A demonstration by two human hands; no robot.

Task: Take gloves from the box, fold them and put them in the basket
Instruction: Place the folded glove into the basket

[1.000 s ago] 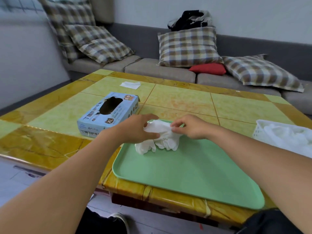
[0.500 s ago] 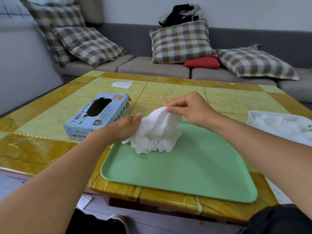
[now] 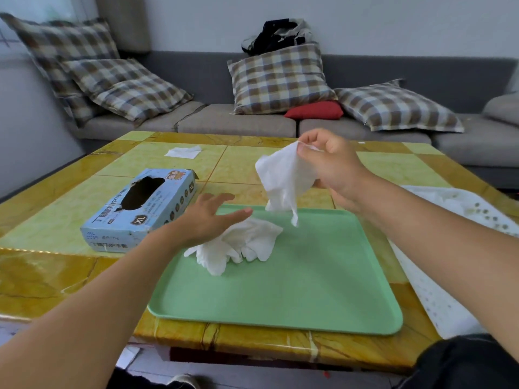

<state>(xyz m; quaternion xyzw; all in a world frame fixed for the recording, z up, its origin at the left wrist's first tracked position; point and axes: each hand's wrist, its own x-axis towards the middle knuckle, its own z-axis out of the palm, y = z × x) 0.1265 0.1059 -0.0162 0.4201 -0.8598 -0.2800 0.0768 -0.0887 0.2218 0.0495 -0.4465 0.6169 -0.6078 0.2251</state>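
Observation:
My right hand [image 3: 331,161] pinches the cuff of a white glove [image 3: 283,181] and holds it in the air above the far edge of the green tray [image 3: 295,290]. A second crumpled white glove [image 3: 244,242] lies on the tray's far left part. My left hand [image 3: 210,217] hovers just over that glove with straight fingers, holding nothing. The blue glove box [image 3: 140,209] lies on the table left of the tray, its opening facing up. The white perforated basket [image 3: 438,276] stands at the right table edge with white gloves inside.
A white scrap of paper [image 3: 182,151] lies on the far part of the yellow tiled table [image 3: 56,270]. A grey sofa [image 3: 238,123] with plaid cushions runs behind the table. My dark-clothed knee [image 3: 471,363] shows at the bottom right.
My right hand rose and lifted one glove off the tray; the other glove dropped back onto it. My left hand let go of the bundle and opened.

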